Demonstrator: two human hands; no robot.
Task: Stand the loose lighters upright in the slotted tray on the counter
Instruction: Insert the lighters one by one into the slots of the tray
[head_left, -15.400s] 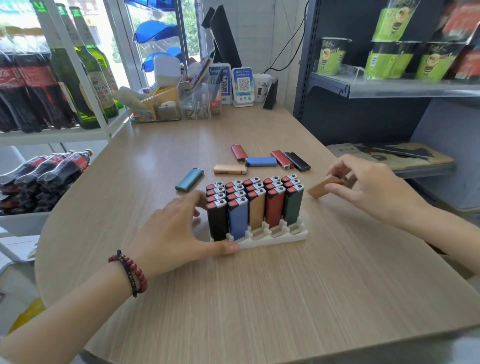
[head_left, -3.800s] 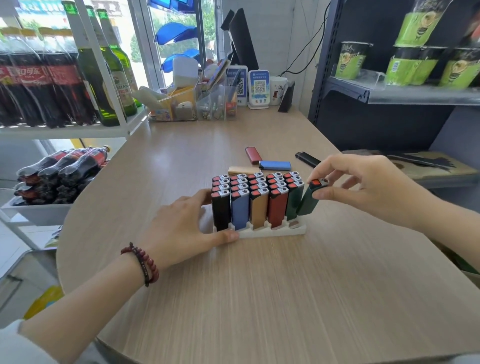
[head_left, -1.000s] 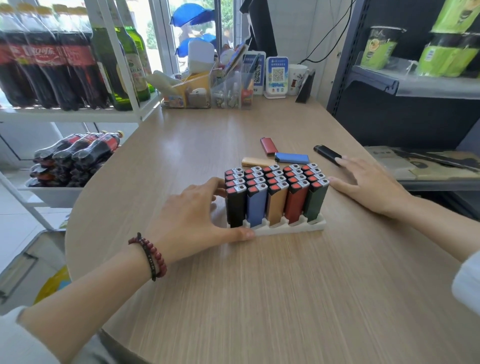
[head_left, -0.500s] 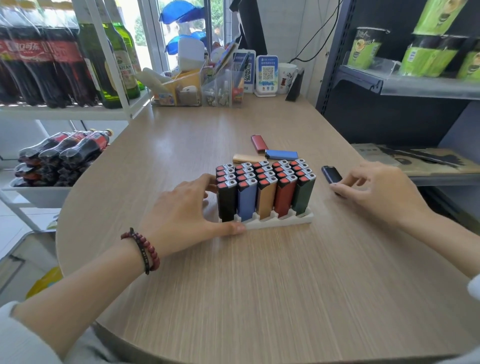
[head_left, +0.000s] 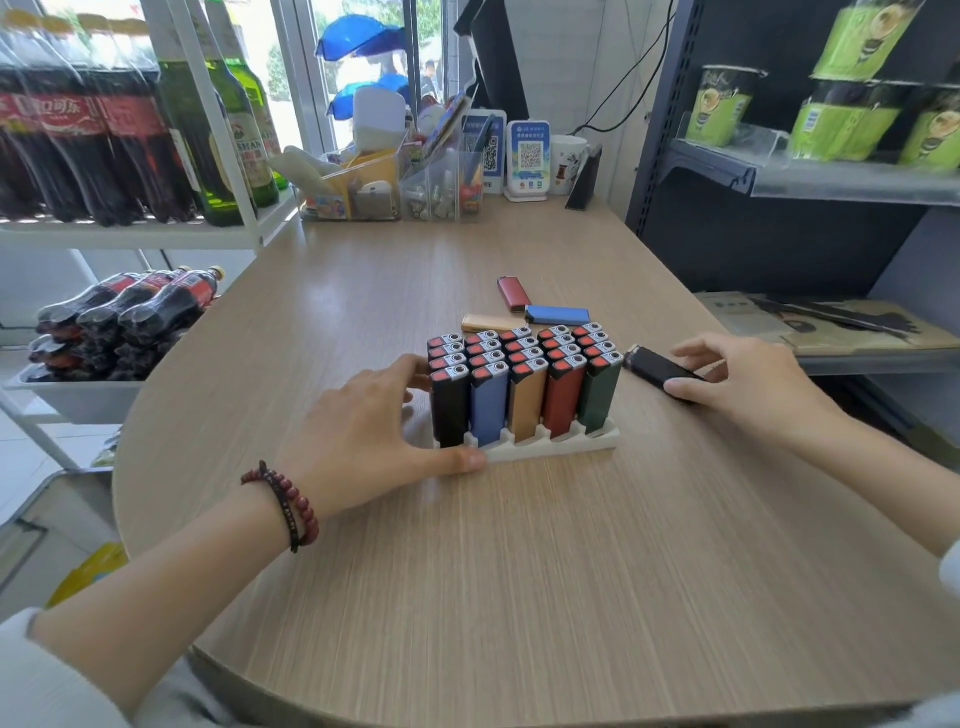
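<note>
a white slotted tray (head_left: 550, 448) on the table (head_left: 519, 571) holds twenty upright lighters (head_left: 524, 400) in five colour columns, a black lighter (head_left: 657, 370) sits angled just right of it, and a red lighter (head_left: 513, 292), blue lighter (head_left: 557, 315) and tan lighter (head_left: 488, 322) lie flat behind.

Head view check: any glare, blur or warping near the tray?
Head view: window daylight puts a pale sheen on the counter beyond the tray; the tray and the black lighter in the right hand are sharp; green cups top right are smeared; the wide lens bows the shelf posts.
</note>
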